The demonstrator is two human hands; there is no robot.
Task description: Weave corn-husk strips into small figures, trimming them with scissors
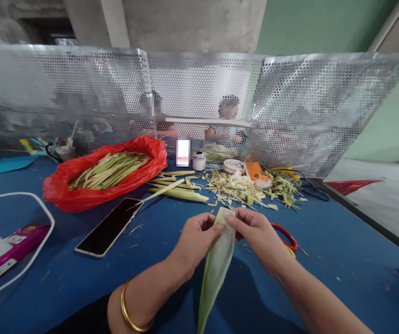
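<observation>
A pale green corn husk is stretched between my two hands, its broad end up and its narrow tip hanging toward me. My left hand pinches the left edge near the top, thumb in front. On the opposite edge, my right hand pinches the same husk between thumb and fingers. Behind the right wrist, a red loop and a bit of yellow show, partly hidden. Loose husks lie just beyond my hands, beside a heap of husk scraps.
A red plastic bag full of husk strips stands at the left, with a dark phone before it. A magenta power strip and white cable occupy the near left. A perforated metal screen closes the back; people sit behind it.
</observation>
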